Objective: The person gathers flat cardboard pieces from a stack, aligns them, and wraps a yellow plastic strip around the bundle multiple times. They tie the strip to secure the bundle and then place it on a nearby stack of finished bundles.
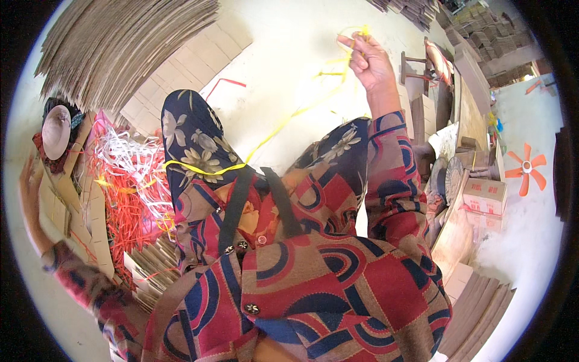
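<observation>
My right hand is raised ahead of me, its fingers closed on a thin yellow plastic strip. Part of the strip is bunched and looped about the fingertips. From there it trails down leftward in front of me and curls across my left knee. Far out at the left, my left hand is stretched away from my body, somewhat blurred, with its fingers extended and nothing visible in them. A tangled heap of red and white plastic strips lies between that arm and my left leg, with some yellow ones mixed in.
A tall fanned stack of cardboard sheets stands ahead on the left. Beside the heap is a pale hat. To the right are a wooden stool, a printed carton and an orange fan. A red strip lies ahead on the floor.
</observation>
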The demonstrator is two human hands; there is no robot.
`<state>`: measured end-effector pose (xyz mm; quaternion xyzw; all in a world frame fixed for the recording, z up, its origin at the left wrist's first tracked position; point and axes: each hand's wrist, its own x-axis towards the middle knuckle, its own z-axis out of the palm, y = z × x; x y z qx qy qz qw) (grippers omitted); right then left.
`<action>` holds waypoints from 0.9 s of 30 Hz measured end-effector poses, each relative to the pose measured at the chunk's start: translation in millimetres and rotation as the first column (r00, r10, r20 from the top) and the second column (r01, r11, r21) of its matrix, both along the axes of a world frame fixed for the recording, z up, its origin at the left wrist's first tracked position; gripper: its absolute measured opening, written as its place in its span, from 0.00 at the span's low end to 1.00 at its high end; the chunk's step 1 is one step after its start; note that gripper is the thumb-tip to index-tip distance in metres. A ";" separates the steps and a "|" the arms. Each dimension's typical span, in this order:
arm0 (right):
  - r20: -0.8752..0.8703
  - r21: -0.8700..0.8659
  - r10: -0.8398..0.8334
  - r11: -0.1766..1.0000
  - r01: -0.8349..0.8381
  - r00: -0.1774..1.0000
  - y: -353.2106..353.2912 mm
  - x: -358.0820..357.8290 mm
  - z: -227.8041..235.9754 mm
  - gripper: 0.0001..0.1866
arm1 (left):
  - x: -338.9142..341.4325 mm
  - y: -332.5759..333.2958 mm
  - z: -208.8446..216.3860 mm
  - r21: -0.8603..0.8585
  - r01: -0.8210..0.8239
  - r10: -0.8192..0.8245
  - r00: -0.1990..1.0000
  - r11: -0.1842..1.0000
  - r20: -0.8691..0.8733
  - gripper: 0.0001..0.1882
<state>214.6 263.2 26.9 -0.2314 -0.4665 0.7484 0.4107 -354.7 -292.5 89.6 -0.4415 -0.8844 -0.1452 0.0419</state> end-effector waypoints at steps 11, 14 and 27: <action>0.163 0.108 0.120 0.984 -0.139 0.979 -103.0 -83.8 21.3 0.08 | 368.9 358.3 -54.3 0.747 0.109 -0.754 0.048 0.656 0.655 0.29; 0.204 0.080 0.166 0.979 -0.185 0.965 -108.6 -83.9 21.7 0.09 | 369.8 368.0 -69.7 0.778 -0.018 -0.775 0.085 0.627 0.627 0.16; -0.310 -0.197 0.374 0.874 -0.444 0.874 -103.7 -86.3 16.4 0.17 | 284.5 289.8 -119.6 0.696 -0.386 -0.737 0.059 0.605 0.673 0.18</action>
